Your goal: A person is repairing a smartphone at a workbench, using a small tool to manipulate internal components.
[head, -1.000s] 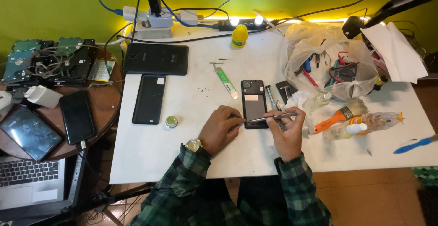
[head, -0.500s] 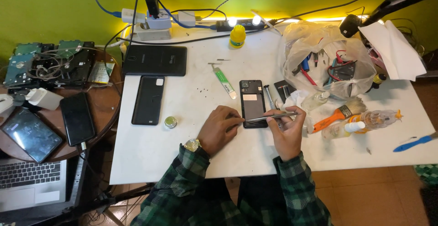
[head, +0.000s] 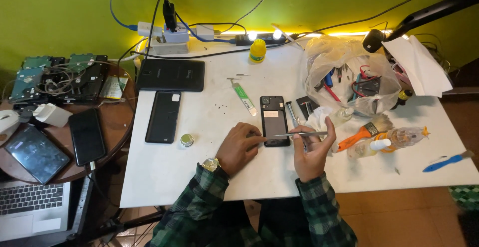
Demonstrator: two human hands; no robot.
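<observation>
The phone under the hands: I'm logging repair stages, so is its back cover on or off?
Off. The phone lies face down, its dark insides and a pale patch showing, left hand steadying it.

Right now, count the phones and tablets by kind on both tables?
Phones: 3 — opened phone, black phone, round-table phone
Tablets: 2 — black tablet, round-table tablet
Total: 5
</observation>
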